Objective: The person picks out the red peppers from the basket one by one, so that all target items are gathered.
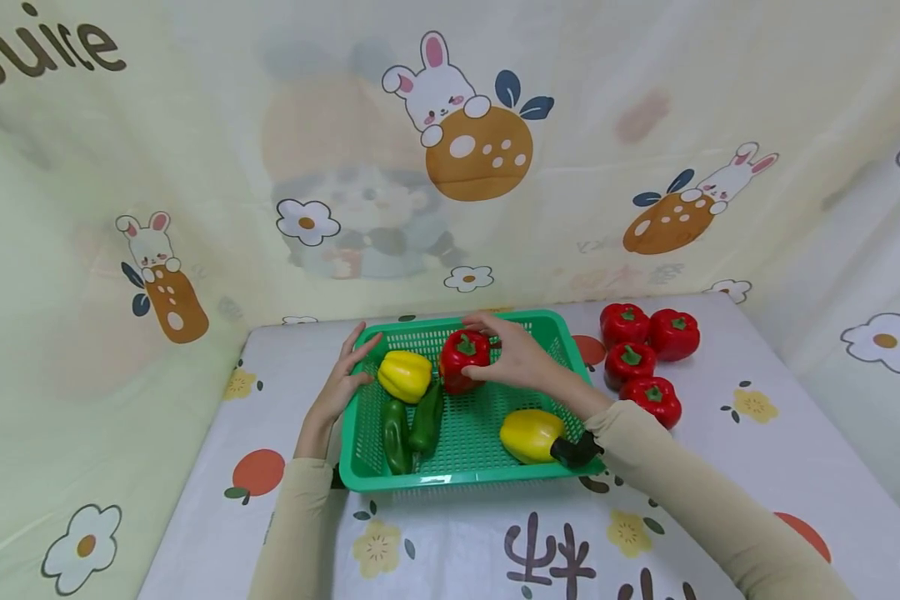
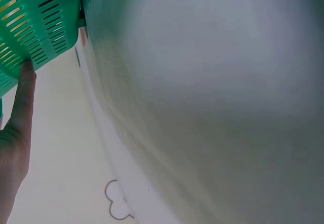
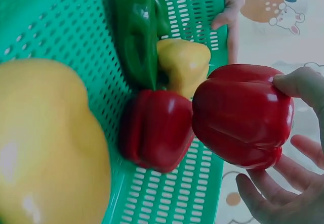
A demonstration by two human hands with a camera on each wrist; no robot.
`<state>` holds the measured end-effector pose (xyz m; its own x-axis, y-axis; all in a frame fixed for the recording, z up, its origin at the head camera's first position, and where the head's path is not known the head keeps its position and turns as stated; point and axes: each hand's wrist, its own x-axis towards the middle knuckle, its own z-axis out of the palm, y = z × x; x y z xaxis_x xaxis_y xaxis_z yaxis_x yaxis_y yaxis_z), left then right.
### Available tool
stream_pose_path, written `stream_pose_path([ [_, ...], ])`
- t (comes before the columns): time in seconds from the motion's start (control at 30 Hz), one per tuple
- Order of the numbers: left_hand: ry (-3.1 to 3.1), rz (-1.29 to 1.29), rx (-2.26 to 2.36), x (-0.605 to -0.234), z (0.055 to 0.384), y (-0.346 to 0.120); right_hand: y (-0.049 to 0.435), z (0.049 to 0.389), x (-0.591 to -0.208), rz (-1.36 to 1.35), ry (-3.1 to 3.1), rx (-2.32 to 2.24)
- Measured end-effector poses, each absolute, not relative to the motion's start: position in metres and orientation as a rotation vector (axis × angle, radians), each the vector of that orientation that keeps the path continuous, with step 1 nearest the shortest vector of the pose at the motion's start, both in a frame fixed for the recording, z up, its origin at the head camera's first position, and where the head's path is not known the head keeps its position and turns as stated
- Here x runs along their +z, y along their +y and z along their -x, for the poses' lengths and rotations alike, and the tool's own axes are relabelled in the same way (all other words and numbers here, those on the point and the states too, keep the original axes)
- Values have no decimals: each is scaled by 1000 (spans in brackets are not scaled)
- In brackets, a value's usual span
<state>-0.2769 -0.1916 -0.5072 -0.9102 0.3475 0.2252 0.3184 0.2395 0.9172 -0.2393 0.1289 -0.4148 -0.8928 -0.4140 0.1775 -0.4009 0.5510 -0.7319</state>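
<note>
A red bell pepper [image 3: 245,115] is held between the thumb and fingers of my right hand [image 1: 513,358], over the green basket [image 1: 465,478]. Below and beside it in the right wrist view, a second red bell pepper [image 3: 154,130] lies in the basket. My left hand [image 1: 335,387] is at the basket's left side, fingers spread and fairly straight; in the left wrist view one finger [image 2: 24,90] touches the slotted outer wall. Inside the basket are a yellow bell pepper [image 1: 405,376] at the left, two green peppers [image 1: 426,421] before it, and another yellow pepper [image 1: 531,435] near front right.
Several red bell peppers [image 1: 630,365] stand grouped on the table to the right of the basket. A printed cloth [image 1: 270,533] covers the tabletop, and a printed curtain [image 1: 585,100] hangs behind it. My right forearm [image 1: 690,492] crosses the basket's right rim.
</note>
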Motion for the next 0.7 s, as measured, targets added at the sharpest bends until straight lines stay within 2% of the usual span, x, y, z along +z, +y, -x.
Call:
stream_pose_path([
  [0.37, 2427, -586, 1786, -503, 276, -190, 167, 233, -406, 738, 2779, -1338],
  [0.7, 2379, -599, 1776, -471, 258, -184, 204, 228, -393, 658, 2824, -1252],
])
